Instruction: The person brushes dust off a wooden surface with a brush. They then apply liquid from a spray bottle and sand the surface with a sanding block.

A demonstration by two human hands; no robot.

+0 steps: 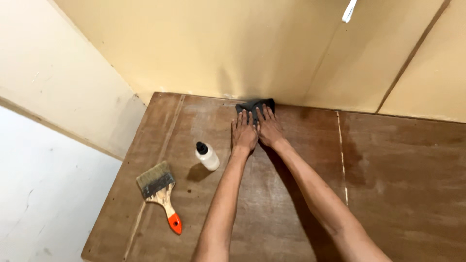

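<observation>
Against the wall, left hand [243, 134] and right hand [268, 127] press flat-fingered on a dark cloth [254, 105]; white bottle [207, 155] and paintbrush [159, 192] lie left.

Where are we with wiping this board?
Near part shows pale streaks, seemingly already rubbed. In hand: left hand and right hand press a dark cloth at the wall edge. Brush and bottle lie untouched; right panel looks unworked.

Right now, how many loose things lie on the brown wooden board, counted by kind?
Dark grey cloth under both hands: 1
Small white plastic bottle with black cap: 1
Wide wooden paintbrush with orange handle tip: 1
Total: 3
</observation>
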